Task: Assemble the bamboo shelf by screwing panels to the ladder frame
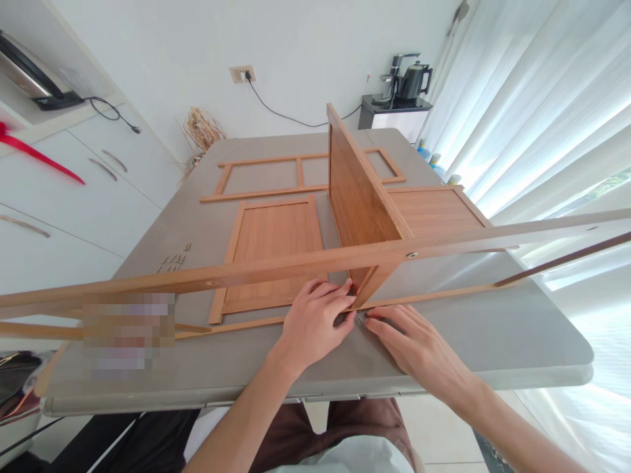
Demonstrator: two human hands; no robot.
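Left hand (320, 322), half-curled, touches the foot of the upright panel (352, 190), grip hard to tell; right hand (419, 338) pinches a small piece (362, 318) by the lower rail (444, 295), towards the table's (532, 335) near edge. Fastening, seemingly: that calls for a steady panel!

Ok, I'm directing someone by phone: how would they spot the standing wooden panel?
Start at the grey table and find the left hand and right hand near its front edge. Beyond the gap between them is the brown wooden panel. It stands upright on edge, unlike the left panel and right panel, which lie flat.
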